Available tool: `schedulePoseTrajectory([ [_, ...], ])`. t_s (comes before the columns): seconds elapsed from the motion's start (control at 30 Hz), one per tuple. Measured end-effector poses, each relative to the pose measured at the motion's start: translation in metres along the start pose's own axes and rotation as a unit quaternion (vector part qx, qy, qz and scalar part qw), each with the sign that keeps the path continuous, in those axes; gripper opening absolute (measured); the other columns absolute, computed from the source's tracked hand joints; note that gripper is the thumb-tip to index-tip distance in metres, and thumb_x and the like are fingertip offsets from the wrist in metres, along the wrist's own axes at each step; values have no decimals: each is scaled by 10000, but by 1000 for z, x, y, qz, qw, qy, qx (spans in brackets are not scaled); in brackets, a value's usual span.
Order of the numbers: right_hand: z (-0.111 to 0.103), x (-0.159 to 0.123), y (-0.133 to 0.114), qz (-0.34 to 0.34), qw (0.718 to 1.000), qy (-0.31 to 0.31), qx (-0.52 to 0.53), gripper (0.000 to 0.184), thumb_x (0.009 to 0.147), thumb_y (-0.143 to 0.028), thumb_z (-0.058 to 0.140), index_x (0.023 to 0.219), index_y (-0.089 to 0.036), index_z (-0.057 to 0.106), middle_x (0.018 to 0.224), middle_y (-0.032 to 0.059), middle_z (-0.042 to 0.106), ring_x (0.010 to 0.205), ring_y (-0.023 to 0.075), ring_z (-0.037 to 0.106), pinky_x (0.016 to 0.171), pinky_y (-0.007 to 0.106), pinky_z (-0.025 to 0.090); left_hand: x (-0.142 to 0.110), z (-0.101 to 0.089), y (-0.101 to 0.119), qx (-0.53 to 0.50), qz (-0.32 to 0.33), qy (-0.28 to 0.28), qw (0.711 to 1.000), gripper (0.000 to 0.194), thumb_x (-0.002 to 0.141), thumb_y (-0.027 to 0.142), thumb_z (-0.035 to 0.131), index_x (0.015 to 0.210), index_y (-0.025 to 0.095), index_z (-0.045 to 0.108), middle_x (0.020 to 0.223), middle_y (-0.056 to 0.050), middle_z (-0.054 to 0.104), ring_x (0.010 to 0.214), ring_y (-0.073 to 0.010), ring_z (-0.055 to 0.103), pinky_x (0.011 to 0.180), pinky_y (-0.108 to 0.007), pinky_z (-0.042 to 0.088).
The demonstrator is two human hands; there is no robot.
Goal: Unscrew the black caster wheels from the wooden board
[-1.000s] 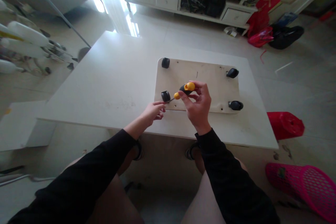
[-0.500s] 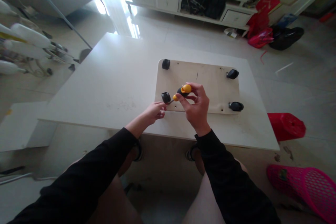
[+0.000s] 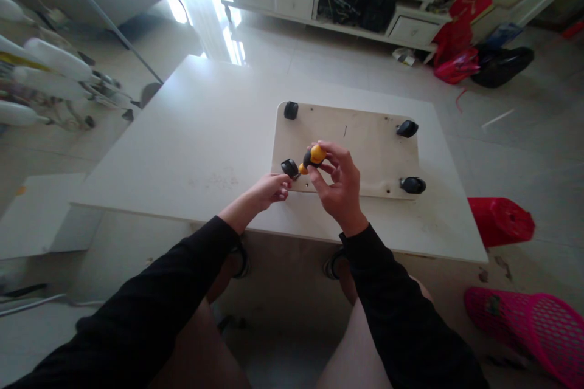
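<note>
A pale wooden board (image 3: 365, 149) lies on the white table (image 3: 214, 127), with a black caster wheel near each corner. My right hand (image 3: 340, 185) grips a yellow and black screwdriver (image 3: 313, 157). Its tip points down to the left, at the base of the near-left caster (image 3: 289, 167). Beside that caster, my left hand (image 3: 270, 190) has its fingers closed together at the board's near edge. Whether those fingers pinch a small part or the caster's base is hidden. Small holes show in the board near its edges.
A white cabinet (image 3: 292, 3) stands across the room. On the floor to the right are a red plastic stool-like object (image 3: 502, 222) and a pink mesh basket (image 3: 524, 328). Red and black bags (image 3: 502, 64) lie at the far right.
The screwdriver has become more upright, its handle shifting slightly left with my right hand. My left hand stays by the same caster. The whole view has shifted a little.
</note>
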State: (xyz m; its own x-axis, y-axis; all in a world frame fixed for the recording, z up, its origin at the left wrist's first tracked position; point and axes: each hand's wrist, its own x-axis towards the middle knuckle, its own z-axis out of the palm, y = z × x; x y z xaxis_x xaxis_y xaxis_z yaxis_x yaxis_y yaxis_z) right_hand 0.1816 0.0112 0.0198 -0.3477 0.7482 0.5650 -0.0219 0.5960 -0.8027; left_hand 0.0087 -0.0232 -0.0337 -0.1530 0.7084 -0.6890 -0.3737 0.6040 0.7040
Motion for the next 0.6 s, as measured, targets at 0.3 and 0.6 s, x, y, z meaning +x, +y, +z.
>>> schedulePoseTrajectory([
  [0.3, -3, -1, -2, -11, 1000, -7, 2, 410, 933, -167, 677, 1297, -343, 611, 1273, 35, 671, 1195, 208, 717, 923, 384, 693, 0, -5, 6, 59, -1, -7, 998, 79, 907, 154, 691, 851, 151, 635, 753, -9, 632, 500, -69, 545, 480, -207, 452],
  [0.6, -4, -1, 3, 6, 1000, 20, 1, 415, 909, -196, 697, 1286, -342, 602, 1257, 25, 681, 1161, 192, 724, 879, 348, 697, 0, -5, 6, 64, -6, -19, 998, 67, 924, 186, 679, 877, 150, 647, 758, -15, 635, 517, -75, 558, 510, -214, 464],
])
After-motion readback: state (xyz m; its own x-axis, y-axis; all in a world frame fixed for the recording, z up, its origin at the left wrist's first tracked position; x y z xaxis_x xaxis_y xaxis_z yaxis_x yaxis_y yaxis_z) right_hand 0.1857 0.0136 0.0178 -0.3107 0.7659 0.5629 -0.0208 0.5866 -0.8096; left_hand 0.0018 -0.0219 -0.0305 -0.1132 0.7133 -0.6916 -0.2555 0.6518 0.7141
